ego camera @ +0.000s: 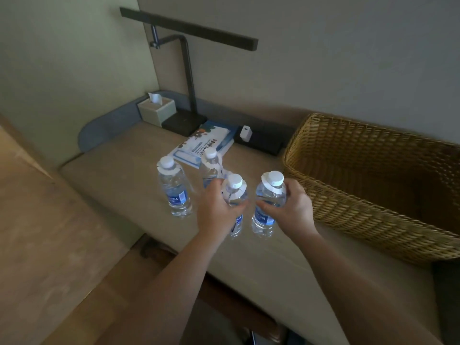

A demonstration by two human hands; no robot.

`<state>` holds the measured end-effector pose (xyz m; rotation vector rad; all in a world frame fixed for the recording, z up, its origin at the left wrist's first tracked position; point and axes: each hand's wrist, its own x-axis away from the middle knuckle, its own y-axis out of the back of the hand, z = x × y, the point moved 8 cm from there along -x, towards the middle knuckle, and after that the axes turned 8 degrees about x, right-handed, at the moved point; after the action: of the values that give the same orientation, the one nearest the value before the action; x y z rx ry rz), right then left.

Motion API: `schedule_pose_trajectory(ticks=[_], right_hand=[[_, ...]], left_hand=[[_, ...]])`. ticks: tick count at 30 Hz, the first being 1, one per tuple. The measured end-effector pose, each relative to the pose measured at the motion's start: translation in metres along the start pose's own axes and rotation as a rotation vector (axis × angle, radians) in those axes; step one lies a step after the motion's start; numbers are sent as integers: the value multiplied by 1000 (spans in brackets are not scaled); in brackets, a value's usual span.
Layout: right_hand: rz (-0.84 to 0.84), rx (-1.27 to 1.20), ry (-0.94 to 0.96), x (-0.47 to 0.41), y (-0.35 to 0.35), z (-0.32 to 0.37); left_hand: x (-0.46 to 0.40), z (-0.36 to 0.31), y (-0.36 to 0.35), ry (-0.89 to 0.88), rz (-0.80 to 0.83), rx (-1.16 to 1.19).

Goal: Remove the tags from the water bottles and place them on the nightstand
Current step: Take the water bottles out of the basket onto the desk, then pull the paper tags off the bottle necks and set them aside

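Note:
Several clear water bottles with white caps and blue labels stand on the beige nightstand (119,170). Each carries a white paper tag around its neck. My left hand (215,207) grips the near-middle bottle (236,195) around its upper body, below its tag (239,192). My right hand (290,207) is closed around the rightmost bottle (267,212), just under its tag (270,185). The left bottle (175,192) stands apart with its tag (169,170) on. A far bottle (209,168) stands behind my left hand, partly hidden.
A large wicker basket (373,185) fills the right side of the top. At the back stand a tissue box (156,112), a black desk lamp (185,123), a blue-and-white pack (206,143) and a white charger (246,133). The floor lies to the left.

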<state>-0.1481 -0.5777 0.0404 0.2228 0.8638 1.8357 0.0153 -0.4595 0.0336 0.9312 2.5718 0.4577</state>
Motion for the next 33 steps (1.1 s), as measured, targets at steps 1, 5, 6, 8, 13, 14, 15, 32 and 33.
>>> schedule_pose_trajectory(ticks=[1,5,6,8,13,14,15,32,33], right_hand=[[1,7,-9,2,-4,-5],[6,19,-38,6,-14,-19],[4,19,-44,6,-15,-21],[-4,23,-51,7,-16,-24],[-10,40,-63,9,-16,-27],[-8,48,-66,9,-16,-28],[-5,54,-66,10,-17,-29],[367,-217,-234,21,-1,-78],[380,-236,-252,21,-1,-81]], left_hand=[[2,6,-2,18,-10,-3],[5,21,-8,74,-40,-29],[6,22,-8,77,-46,-31],[5,22,-8,73,-46,-39],[7,20,-8,50,-46,-43],[8,19,-9,47,-44,-37],[8,19,-10,45,-40,-29],[54,-61,27,-362,-246,-18],[58,-68,22,-395,-205,-7]])
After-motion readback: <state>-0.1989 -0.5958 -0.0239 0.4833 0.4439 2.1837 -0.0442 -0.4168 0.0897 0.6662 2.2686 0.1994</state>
